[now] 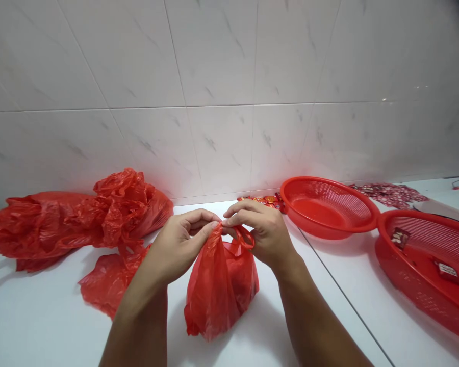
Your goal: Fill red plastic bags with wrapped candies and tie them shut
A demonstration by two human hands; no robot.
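Note:
A red plastic bag (222, 290) stands on the white table between my arms, its lower part bulging with contents I cannot make out. My left hand (187, 239) pinches the gathered top of the bag between thumb and fingers. Close beside it, my right hand (262, 229) grips a looped handle of the same bag, and the fingertips of both hands nearly meet above it. Part of the handle loop shows under the right fingers.
Several red plastic bags (76, 219) lie at the left, with a flat one (107, 280) nearer. Right stand a red basket (329, 232) and another red basket (416, 275) holding small packets. Wrapped packets (270, 201) and a patterned red-white pile (392, 193) lie by the tiled wall.

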